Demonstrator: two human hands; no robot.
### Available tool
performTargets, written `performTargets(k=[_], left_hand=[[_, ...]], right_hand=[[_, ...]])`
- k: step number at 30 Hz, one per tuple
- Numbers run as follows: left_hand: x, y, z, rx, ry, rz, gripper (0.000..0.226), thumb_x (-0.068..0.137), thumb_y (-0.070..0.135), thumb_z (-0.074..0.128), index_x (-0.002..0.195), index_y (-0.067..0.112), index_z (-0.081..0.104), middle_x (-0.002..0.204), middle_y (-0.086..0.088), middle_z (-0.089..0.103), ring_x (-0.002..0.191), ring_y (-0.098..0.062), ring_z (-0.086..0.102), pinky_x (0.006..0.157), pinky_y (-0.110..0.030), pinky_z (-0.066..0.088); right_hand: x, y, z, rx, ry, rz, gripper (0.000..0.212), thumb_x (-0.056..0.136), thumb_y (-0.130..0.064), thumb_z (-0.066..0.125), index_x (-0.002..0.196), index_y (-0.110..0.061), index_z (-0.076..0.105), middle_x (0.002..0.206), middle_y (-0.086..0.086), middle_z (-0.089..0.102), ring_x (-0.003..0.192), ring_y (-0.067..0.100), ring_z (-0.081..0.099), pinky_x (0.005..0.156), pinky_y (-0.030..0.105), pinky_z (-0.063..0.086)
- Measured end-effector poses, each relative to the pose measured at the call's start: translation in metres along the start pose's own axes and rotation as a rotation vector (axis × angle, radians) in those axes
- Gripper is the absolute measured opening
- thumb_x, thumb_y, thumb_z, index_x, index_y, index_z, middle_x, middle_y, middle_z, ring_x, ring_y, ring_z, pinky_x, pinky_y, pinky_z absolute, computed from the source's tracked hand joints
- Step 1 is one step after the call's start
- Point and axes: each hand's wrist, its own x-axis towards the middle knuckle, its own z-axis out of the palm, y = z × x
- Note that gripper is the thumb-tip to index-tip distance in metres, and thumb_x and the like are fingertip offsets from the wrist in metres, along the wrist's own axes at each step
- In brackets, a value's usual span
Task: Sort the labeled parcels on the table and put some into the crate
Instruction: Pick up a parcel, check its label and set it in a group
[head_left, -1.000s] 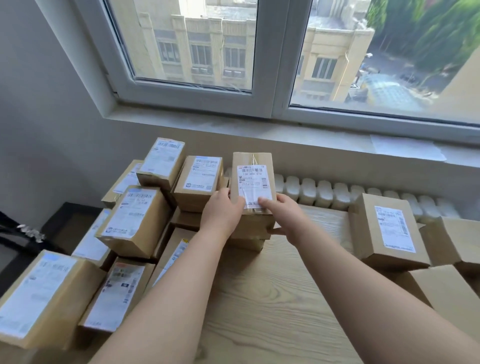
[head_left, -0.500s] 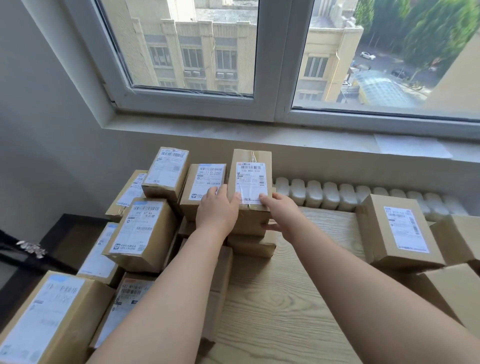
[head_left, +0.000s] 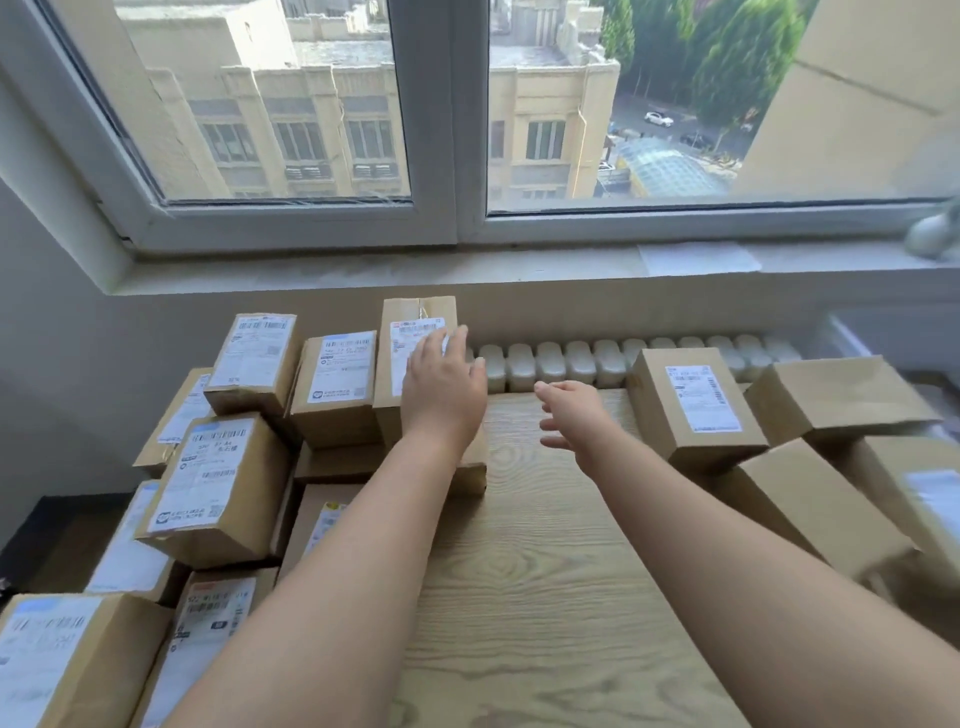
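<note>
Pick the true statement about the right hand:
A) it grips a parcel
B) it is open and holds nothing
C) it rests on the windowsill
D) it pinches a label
B: the right hand has its fingers spread out over the table, with nothing in it.

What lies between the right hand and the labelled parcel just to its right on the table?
Nothing visible. Only a strip of bare table separates the open right hand from that labelled parcel.
</note>
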Motion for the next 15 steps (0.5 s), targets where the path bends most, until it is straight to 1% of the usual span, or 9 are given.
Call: performTargets(k=[3, 5, 6, 7, 8, 10, 12, 13, 15], left_hand=[[-0.012, 0.042, 0.03, -0.041, -0.081, 0.115, 0.053, 0.108, 0.029, 0.041, 0.158, 0.015, 0.033, 0.165, -0.01, 0.029, 0.154, -0.023, 0.021, 0.125, -0.039, 0.019], [-0.022, 0.065, 0.048, -0.065, -0.143, 0.149, 0.051, 0.108, 0.026, 0.04, 0.158, 0.015, 0.033, 0.164, -0.007, 0.03, 0.152, -0.022, 0.023, 0.123, -0.038, 0.022], [-0.03, 0.081, 0.061, -0.071, -0.185, 0.176, 0.051, 0.108, 0.023, 0.039, 0.158, 0.015, 0.033, 0.163, -0.006, 0.031, 0.151, -0.022, 0.026, 0.121, -0.037, 0.024], [-0.037, 0.094, 0.072, -0.071, -0.225, 0.197, 0.051, 0.107, 0.021, 0.038, 0.157, 0.015, 0.033, 0.162, -0.006, 0.032, 0.149, -0.022, 0.028, 0.119, -0.037, 0.026], [-0.045, 0.107, 0.084, -0.072, -0.265, 0.214, 0.051, 0.107, 0.019, 0.038, 0.157, 0.015, 0.033, 0.162, -0.005, 0.032, 0.149, -0.022, 0.029, 0.119, -0.037, 0.027], [-0.061, 0.132, 0.106, -0.085, -0.346, 0.23, 0.051, 0.107, 0.019, 0.038, 0.158, 0.016, 0.033, 0.163, -0.005, 0.032, 0.149, -0.022, 0.029, 0.12, -0.038, 0.027], [-0.076, 0.155, 0.129, -0.096, -0.412, 0.242, 0.05, 0.107, 0.02, 0.038, 0.157, 0.016, 0.034, 0.161, -0.004, 0.035, 0.147, -0.024, 0.031, 0.118, -0.038, 0.03], [-0.085, 0.171, 0.142, -0.092, -0.447, 0.239, 0.05, 0.107, 0.021, 0.038, 0.157, 0.016, 0.034, 0.16, -0.004, 0.036, 0.146, -0.024, 0.033, 0.117, -0.038, 0.03], [-0.099, 0.19, 0.164, -0.091, -0.511, 0.211, 0.05, 0.108, 0.022, 0.038, 0.157, 0.016, 0.034, 0.159, -0.005, 0.038, 0.146, -0.024, 0.033, 0.118, -0.037, 0.029]], right_hand=[[-0.011, 0.024, -0.052, 0.012, 0.114, 0.021, 0.015, 0.103, -0.031, 0.055, 0.106, -0.017, 0.06, 0.099, 0.003, 0.06, 0.105, 0.024, 0.062, 0.093, 0.041, 0.057], [-0.016, 0.039, -0.082, 0.002, 0.165, 0.03, 0.012, 0.102, -0.029, 0.056, 0.097, -0.018, 0.06, 0.096, 0.003, 0.059, 0.094, 0.021, 0.06, 0.084, 0.037, 0.056], [-0.02, 0.049, -0.104, 0.002, 0.202, 0.038, 0.012, 0.1, -0.028, 0.057, 0.093, -0.018, 0.06, 0.096, 0.004, 0.06, 0.089, 0.021, 0.058, 0.08, 0.037, 0.055], [-0.021, 0.058, -0.121, -0.006, 0.234, 0.044, 0.012, 0.098, -0.027, 0.058, 0.091, -0.017, 0.061, 0.094, 0.005, 0.06, 0.085, 0.021, 0.057, 0.081, 0.04, 0.054], [-0.025, 0.066, -0.14, -0.023, 0.271, 0.05, 0.011, 0.097, -0.025, 0.059, 0.092, -0.016, 0.062, 0.091, 0.005, 0.06, 0.083, 0.021, 0.056, 0.084, 0.042, 0.055], [-0.028, 0.082, -0.175, -0.083, 0.34, 0.051, 0.013, 0.096, -0.024, 0.06, 0.099, -0.012, 0.065, 0.087, 0.002, 0.059, 0.084, 0.02, 0.056, 0.091, 0.044, 0.054], [-0.033, 0.095, -0.209, -0.155, 0.379, 0.057, 0.019, 0.097, -0.025, 0.06, 0.107, -0.011, 0.067, 0.087, -0.001, 0.06, 0.087, 0.02, 0.056, 0.085, 0.039, 0.05], [-0.034, 0.102, -0.229, -0.188, 0.383, 0.068, 0.02, 0.098, -0.026, 0.059, 0.11, -0.012, 0.067, 0.091, -0.001, 0.061, 0.089, 0.02, 0.056, 0.082, 0.035, 0.047], [-0.033, 0.113, -0.257, -0.25, 0.369, 0.097, 0.024, 0.1, -0.028, 0.057, 0.119, -0.014, 0.065, 0.107, 0.001, 0.062, 0.103, 0.023, 0.057, 0.086, 0.033, 0.044]])
